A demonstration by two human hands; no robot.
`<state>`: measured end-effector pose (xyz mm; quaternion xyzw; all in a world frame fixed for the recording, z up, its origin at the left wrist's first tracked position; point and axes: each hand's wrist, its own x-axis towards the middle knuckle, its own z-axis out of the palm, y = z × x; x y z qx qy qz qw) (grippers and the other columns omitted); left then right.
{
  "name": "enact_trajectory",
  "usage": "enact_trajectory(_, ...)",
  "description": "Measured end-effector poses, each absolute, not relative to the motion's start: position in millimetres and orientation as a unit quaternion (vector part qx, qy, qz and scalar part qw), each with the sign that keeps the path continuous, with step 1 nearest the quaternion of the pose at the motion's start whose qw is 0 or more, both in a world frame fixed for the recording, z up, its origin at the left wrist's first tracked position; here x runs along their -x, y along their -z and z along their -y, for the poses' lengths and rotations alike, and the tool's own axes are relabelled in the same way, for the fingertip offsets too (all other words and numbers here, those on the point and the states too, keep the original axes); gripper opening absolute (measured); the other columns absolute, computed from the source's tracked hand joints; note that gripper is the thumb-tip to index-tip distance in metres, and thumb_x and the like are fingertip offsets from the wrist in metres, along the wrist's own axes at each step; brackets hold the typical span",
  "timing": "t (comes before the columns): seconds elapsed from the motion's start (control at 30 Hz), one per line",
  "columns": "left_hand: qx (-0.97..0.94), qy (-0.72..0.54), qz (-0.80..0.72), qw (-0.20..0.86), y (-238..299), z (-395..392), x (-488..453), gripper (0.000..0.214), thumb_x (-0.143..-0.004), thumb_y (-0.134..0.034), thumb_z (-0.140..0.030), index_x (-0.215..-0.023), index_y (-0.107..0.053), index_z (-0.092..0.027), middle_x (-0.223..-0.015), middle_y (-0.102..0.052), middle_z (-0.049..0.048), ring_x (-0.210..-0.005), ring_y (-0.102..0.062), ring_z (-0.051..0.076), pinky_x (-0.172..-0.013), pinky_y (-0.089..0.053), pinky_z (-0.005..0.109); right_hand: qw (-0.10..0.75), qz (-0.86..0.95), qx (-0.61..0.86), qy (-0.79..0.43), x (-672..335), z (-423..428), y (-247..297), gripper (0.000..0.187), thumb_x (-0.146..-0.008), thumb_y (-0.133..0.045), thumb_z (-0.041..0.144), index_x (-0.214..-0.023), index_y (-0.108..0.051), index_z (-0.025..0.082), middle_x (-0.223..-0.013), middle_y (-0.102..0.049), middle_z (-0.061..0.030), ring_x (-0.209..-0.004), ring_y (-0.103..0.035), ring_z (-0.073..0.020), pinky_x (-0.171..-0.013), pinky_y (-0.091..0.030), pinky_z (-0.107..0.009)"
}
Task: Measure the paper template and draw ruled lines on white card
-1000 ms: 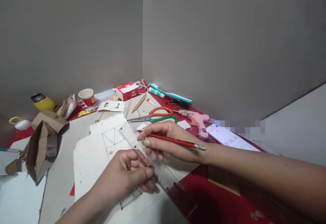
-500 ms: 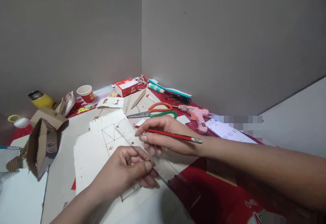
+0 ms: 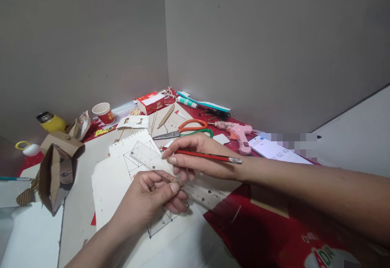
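The left hand (image 3: 149,197), at the lower centre of the frame, was closed in a pinch, thumb against fingers, on the near edge of a clear ruler (image 3: 198,193). The ruler slanted from the centre left, above that hand, down past it to the right, its upper end over a sheet of paper (image 3: 114,186) with a drawing (image 3: 161,226) in ruled lines, its lower end over the red of the worktop (image 3: 225,223). The right hand (image 3: 201,166), just up and to the right of the left, gripped a red pencil (image 3: 201,154) between thumb and forefinger, the silver end lying back towards the wrist. Its fingertips overlapped the ruler's far edge; whether they touched it could not be told. Scissors (image 3: 178,132) with orange and green handles lay just above the right hand, and a pink glue gun (image 3: 242,138) and a phone (image 3: 274,150) lay to its upper right. A paper cup (image 3: 103,111) stood farther off, left of centre.
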<state>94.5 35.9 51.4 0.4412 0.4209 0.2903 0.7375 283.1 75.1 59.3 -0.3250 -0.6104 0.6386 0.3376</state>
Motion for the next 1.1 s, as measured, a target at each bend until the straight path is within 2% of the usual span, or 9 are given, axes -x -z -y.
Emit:
enact_trajectory(0.17, -0.431, -0.307, -0.42, 0.737, -51.5, -34.9, -96.0, 0.033, -0.071, -0.085, -0.038, -0.085, -0.075, -0.01, -0.073, -0.076, 0.0076, -0.058, -0.071, 0.015, -0.058, -0.057, 0.024, 0.341, 0.608, 0.326, -0.639, -282.5, -75.4, -58.7, 0.021, -0.086, -0.07, 0.034, -0.095, -0.068, 0.014, -0.066, -0.063, 0.0012, -0.056, -0.062, -0.0091, -0.05, -0.049, -0.018)
enact_trajectory(0.87, -0.428, -0.304, -0.42, 0.74, -44.1, -35.7, -96.5, 0.036, -0.069, -0.086, -0.041, -0.08, -0.073, -0.009, -0.07, -0.074, 0.0063, -0.055, -0.07, 0.013, -0.055, -0.056, 0.022, 0.325, 0.65, 0.327, -0.604, -283.3, -79.8, -57.2, 0.018, -0.088, -0.066, 0.031, -0.094, -0.069, 0.014, -0.065, -0.063, 0.0009, -0.056, -0.061, -0.0091, -0.05, -0.048, -0.017)
enact_trajectory(1.1, -0.477, -0.262, -0.39, 0.743, -43.2, -39.6, -90.5, 0.038, -0.077, -0.079, -0.047, -0.081, -0.065, -0.011, -0.081, -0.075, 0.008, -0.071, -0.071, 0.013, -0.069, -0.056, 0.023, 0.319, 0.641, 0.348, -0.606, -286.1, -85.5, -52.8, 0.022, -0.087, -0.069, 0.034, -0.098, -0.069, 0.016, -0.061, -0.063, 0.0022, -0.053, -0.062, -0.01, -0.047, -0.051, -0.018)
